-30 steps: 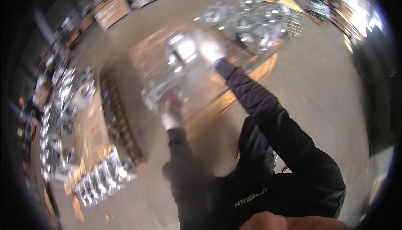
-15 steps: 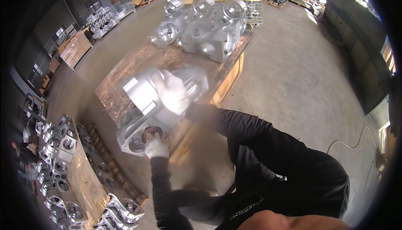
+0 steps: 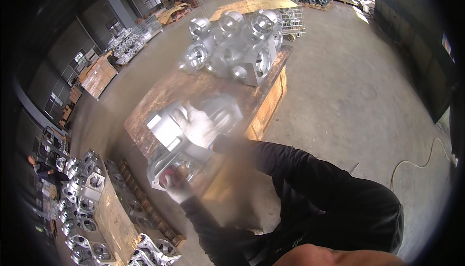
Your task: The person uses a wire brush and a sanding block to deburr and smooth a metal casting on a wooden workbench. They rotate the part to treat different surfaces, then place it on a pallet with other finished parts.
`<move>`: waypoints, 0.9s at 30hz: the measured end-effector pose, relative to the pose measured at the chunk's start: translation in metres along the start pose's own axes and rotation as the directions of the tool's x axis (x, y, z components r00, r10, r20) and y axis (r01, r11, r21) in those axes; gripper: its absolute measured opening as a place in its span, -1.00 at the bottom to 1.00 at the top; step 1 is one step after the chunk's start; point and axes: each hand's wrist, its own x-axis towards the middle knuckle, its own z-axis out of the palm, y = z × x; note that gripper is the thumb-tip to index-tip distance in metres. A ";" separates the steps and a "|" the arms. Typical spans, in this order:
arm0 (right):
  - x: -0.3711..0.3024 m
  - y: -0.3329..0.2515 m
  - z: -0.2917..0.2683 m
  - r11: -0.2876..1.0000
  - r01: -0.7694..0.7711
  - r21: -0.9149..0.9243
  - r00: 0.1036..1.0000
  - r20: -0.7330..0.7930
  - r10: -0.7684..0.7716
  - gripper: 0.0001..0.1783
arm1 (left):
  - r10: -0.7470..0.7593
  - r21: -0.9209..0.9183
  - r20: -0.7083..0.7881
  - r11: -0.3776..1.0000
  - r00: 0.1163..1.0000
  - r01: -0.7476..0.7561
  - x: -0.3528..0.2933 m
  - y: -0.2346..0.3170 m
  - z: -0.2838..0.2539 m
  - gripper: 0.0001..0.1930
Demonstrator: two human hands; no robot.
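Observation:
A large silver metal casting (image 3: 167, 129) lies on the wooden table (image 3: 140, 107), its flanged round opening (image 3: 186, 167) toward me. My left hand (image 3: 178, 191), in a whitish glove, is closed on a reddish-brown pad (image 3: 170, 178) at the rim of that opening. The pad is blurred, and its exact kind cannot be made out. My gloved right hand (image 3: 199, 126) lies on top of the casting with its thumb apart and its palm down. The casting's right part, beyond that hand, is smeared.
Several similar castings (image 3: 232, 48) stand stacked at the table's far end, before a wire cage (image 3: 290, 19). More castings (image 3: 87, 205) fill a pallet at lower left, near another person (image 3: 46, 171). A pale hose (image 3: 411, 163) lies on the floor at right.
The pad in my left hand has moved left across the flanged opening. My right hand stays on the casting. The whole view has shifted, with the scene lower and slightly right.

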 end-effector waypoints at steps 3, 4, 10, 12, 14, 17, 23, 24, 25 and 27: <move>0.003 0.001 0.000 1.000 -0.002 0.022 0.999 0.054 0.000 -0.23 | 0.270 0.620 0.130 0.729 0.954 -0.291 -0.013 -0.020 0.013 -0.72; 0.004 0.000 0.000 1.000 0.007 -0.015 0.999 0.045 -0.007 -0.24 | 0.282 0.811 0.344 0.392 0.896 -0.435 -0.011 -0.014 0.013 -0.66; 0.006 0.003 -0.015 0.999 0.025 -0.023 0.991 0.133 -0.022 -0.26 | -0.451 0.400 0.391 -0.702 0.803 -0.589 0.008 0.036 -0.008 -0.63; 0.005 0.002 -0.015 0.994 0.057 -0.089 0.996 0.071 -0.051 -0.13 | -0.301 0.547 0.543 -0.581 0.784 -0.602 0.006 0.025 -0.003 -0.66; 0.004 0.000 -0.011 0.999 0.039 -0.025 0.997 0.074 -0.037 -0.12 | -0.147 0.773 0.438 -0.442 0.887 -0.455 0.001 0.006 0.010 -0.70; 0.004 0.003 -0.009 1.000 -0.015 0.002 0.989 0.145 0.015 -0.14 | -0.140 0.851 0.322 0.476 0.936 -0.221 -0.004 0.005 0.025 -0.73; -0.034 0.073 -0.046 0.937 0.310 0.158 0.950 -0.022 -0.311 -0.34 | -0.017 0.451 0.480 0.862 0.877 -0.230 -0.044 0.033 -0.002 -0.47; -0.050 0.094 -0.052 0.999 0.042 0.012 0.991 0.130 -0.044 -0.25 | 0.057 0.426 0.435 0.866 0.899 -0.261 -0.060 0.018 -0.009 -0.48; -0.069 0.115 -0.059 0.972 -0.228 -0.059 0.931 0.280 0.235 -0.16 | 0.028 0.358 0.310 0.923 0.950 -0.144 -0.077 0.002 -0.015 -0.48; -0.115 0.149 -0.047 0.917 -0.324 0.231 0.833 0.529 0.161 0.06 | -0.189 -0.006 0.263 0.980 0.946 0.198 -0.109 -0.031 -0.027 -0.45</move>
